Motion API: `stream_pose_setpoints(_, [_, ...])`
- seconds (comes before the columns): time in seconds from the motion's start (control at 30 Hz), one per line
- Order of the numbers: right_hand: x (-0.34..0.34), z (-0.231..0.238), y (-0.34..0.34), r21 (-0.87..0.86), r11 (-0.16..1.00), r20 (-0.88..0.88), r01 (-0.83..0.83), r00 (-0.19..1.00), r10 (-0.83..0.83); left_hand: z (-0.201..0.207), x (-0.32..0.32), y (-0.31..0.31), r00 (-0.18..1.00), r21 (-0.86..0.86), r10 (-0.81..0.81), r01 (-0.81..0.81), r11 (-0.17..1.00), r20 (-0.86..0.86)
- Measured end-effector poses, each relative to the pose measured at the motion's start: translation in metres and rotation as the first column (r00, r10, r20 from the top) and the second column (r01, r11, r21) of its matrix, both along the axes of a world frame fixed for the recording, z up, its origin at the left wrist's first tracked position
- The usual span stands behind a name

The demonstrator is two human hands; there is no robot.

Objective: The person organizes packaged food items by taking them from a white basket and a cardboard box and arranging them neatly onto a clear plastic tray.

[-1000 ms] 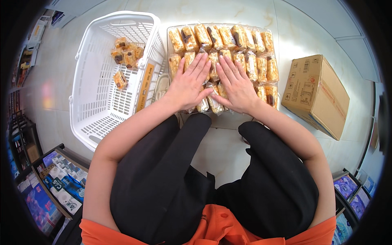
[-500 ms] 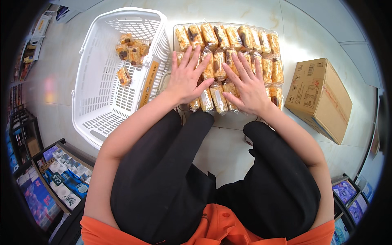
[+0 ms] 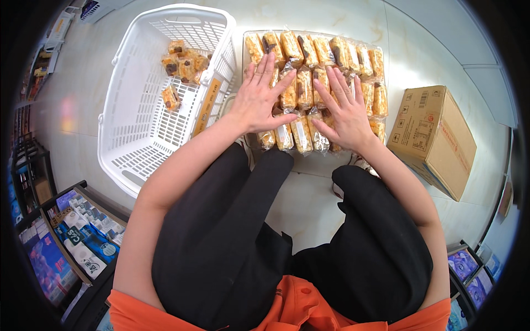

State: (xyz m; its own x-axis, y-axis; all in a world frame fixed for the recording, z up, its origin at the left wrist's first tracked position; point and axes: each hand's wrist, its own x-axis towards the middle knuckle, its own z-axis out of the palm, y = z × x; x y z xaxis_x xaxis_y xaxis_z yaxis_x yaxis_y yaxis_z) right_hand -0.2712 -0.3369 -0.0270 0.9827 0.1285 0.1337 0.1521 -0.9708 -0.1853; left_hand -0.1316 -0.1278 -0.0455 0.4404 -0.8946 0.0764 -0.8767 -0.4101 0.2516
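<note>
Three rows of clear-wrapped golden snack bars [image 3: 304,90], some with dark brown patches, lie side by side on a low surface whose pale rim [image 3: 245,44] shows at the far left corner. My left hand [image 3: 257,102] is spread palm down over the left part of the rows. To the right of it, my right hand [image 3: 348,115] lies with fingers apart over the middle and near rows. Both hands appear to rest on the wrappers and hold nothing. The bars beneath the palms are hidden.
Left of the rows stands a white slatted plastic basket [image 3: 131,66] with several wrapped snack bars [image 3: 186,63] inside. A closed cardboard box [image 3: 415,121] sits to the right. Shelves with packaged goods [image 3: 91,231] are at the lower left, and more packages [image 3: 465,263] at the lower right.
The view has shifted a little, so the rows and basket sit slightly further right. Both hands remain flat and spread on the bars, with hardly any movement over them.
</note>
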Motion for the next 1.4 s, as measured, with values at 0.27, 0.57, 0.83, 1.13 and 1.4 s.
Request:
stream_pose_setpoints(0.27, [-0.006,-0.003,-0.009,0.053,0.999,0.017,0.013,1.0,-0.014,0.002,0.003,0.009,0.99,-0.188,0.047,-0.073,0.979,-0.136])
stream_pose_setpoints(0.57, [-0.03,-0.005,-0.086,0.194,0.86,0.133,0.472,0.856,-0.5,-0.016,-0.029,0.07,0.745,-0.044,0.148,-0.231,0.972,-0.65])
stream_pose_setpoints(0.83, [-0.099,-0.032,-0.103,0.501,0.483,-0.457,0.718,0.694,-0.557,-0.017,-0.034,0.071,0.788,0.038,0.139,-0.145,0.989,-0.6])
stream_pose_setpoints(1.13, [-0.085,-0.054,-0.1,0.461,0.657,-0.221,0.596,0.794,-0.566,-0.033,-0.028,0.063,0.79,-0.058,0.114,-0.185,0.981,-0.602])
stream_pose_setpoints(1.4, [-0.087,-0.055,-0.09,0.36,0.675,-0.218,0.644,0.762,-0.61,-0.03,-0.025,0.061,0.776,0.013,0.165,-0.198,0.98,-0.609])
